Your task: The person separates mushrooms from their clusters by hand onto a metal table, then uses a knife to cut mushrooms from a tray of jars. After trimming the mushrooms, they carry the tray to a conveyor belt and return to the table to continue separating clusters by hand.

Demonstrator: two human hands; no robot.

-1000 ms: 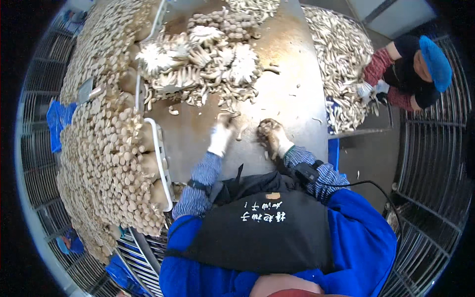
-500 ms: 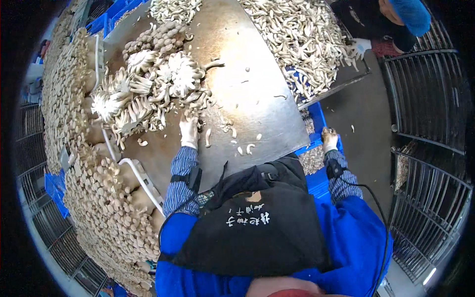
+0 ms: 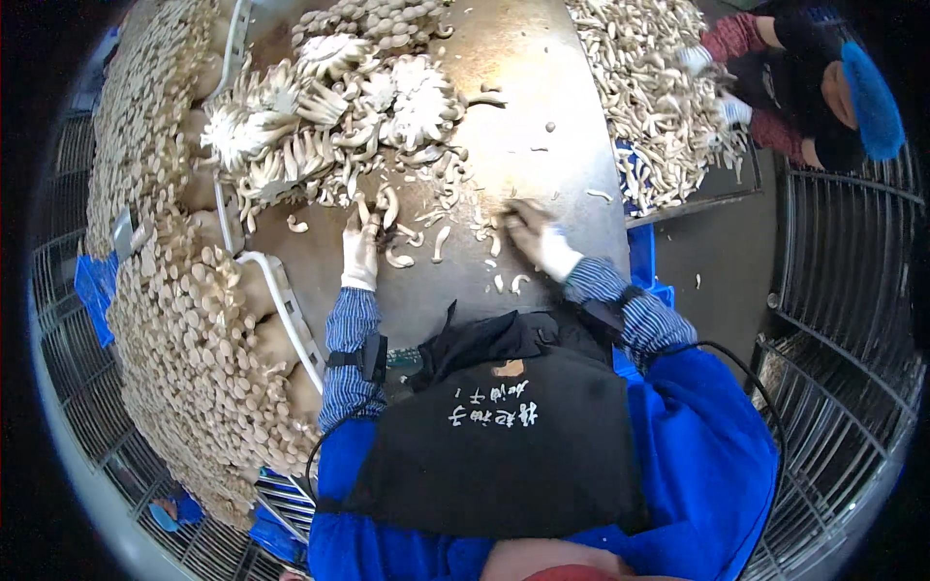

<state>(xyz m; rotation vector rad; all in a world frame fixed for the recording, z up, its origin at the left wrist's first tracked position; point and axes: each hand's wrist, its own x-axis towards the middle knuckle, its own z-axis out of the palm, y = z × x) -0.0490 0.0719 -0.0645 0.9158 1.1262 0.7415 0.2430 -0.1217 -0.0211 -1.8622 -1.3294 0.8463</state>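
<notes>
On the metal table (image 3: pixel 542 97), my left hand (image 3: pixel 360 247), in a white glove with soiled fingers, closes around a mushroom (image 3: pixel 362 207) at the near edge of a heap. Other loose mushrooms (image 3: pixel 389 205) lie right beside its fingertips. My right hand (image 3: pixel 539 237), gloved the same way, is over the table with its fingers stretched to the left, slightly blurred. Small loose mushrooms (image 3: pixel 489 232) lie next to those fingers. Beyond my left hand is the heap of mushroom clusters (image 3: pixel 417 102), several with pale cut bases facing up.
Stacked mushroom blocks (image 3: pixel 194 378) rise along the left, behind a white rail (image 3: pixel 283 315). At the far right, a co-worker's gloved hands (image 3: pixel 733 111) are at a pile of loose mushrooms (image 3: pixel 649 107). Blue crates (image 3: pixel 643 257) stand beside the table; metal racks (image 3: pixel 848 252) line the right.
My right hand has left the blue crate and moved left onto the table. My left hand stays by the heap, now with a mushroom in its fingers. The view has shifted.
</notes>
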